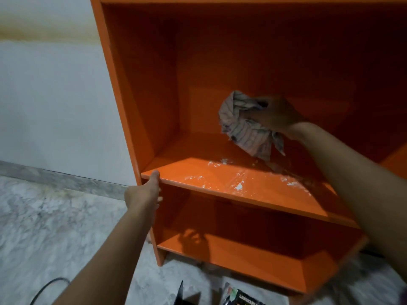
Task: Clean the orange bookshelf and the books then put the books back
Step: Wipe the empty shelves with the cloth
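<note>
Closest to the camera, a book (244,298) lies on the marble floor (55,221). Further up, the left hand (144,192) grips the middle shelf's front edge on the orange bookshelf (141,89), thumb on top. Deeper inside, the right hand (276,115) clutches a bunched striped rag (244,130) just above white smears (239,186) on that shelf.
</note>
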Demonstrator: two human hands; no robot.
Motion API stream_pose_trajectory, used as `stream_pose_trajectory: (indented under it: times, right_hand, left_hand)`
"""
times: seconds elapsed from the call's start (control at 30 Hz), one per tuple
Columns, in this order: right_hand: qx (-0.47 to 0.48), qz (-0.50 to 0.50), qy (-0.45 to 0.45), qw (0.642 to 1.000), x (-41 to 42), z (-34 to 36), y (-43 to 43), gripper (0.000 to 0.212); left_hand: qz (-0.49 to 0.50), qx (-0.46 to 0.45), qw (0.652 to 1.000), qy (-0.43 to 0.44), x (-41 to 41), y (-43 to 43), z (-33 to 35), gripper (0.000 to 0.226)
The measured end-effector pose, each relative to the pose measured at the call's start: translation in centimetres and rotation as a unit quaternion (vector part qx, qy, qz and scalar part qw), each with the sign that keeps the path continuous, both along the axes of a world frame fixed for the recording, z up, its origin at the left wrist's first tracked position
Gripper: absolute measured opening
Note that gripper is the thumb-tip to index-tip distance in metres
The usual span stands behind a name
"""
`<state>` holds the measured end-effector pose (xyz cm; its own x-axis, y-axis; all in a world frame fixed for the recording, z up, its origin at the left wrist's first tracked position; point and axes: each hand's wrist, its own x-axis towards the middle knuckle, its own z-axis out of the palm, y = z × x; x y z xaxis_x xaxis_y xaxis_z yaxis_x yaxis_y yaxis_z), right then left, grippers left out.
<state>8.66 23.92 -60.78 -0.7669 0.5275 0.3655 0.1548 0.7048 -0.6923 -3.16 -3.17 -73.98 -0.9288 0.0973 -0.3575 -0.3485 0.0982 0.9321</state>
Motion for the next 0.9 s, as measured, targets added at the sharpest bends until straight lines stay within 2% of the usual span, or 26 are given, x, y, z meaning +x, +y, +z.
stream_pose_trajectory:
  times: [0.1, 0.27, 0.37, 0.57, 0.7, 0.77, 0.9]
  right_hand:
    - [0.091, -0.008, -0.02, 0.996, -3.3, -1.2, 3.4, 0.025]
    - [0.15, 0.018, -0.096, 0.984, -7.8, -5.3, 5.3, 0.028]
    - [0.085, 0.064, -0.143, 0.984, -8.1, -8.5, 5.1, 0.032]
    - [0.084, 0.102, -0.124, 0.983, -6.9, -10.3, 3.0, 0.034]
    - [0.042, 0.146, -0.165, 0.975, -5.4, -10.3, -1.2, 0.029]
    - [0.065, 0.172, -0.143, 0.972, -4.6, -10.4, -4.5, 0.028]
    - [0.104, 0.295, -0.083, 0.946, -1.7, -10.6, -10.9, 0.046]
  left_hand:
    - [-0.053, 0.037, 0.996, -0.067, -0.8, 0.4, 0.5, 0.047]
    - [-0.07, 0.058, 0.99, -0.103, -1.3, 0.8, 0.9, 0.045]
    - [-0.056, 0.056, 0.991, -0.104, -1.2, 1.1, 0.8, 0.045]
    - [-0.048, 0.046, 0.993, -0.098, -1.1, 1.1, 0.9, 0.045]
    - [-0.052, 0.05, 0.994, -0.087, -0.8, 1.0, 0.9, 0.044]
    - [-0.055, 0.056, 0.993, -0.088, -0.6, 1.0, 1.2, 0.041]
    - [-0.081, 0.044, 0.992, -0.084, -0.3, 0.4, 2.0, 0.034]
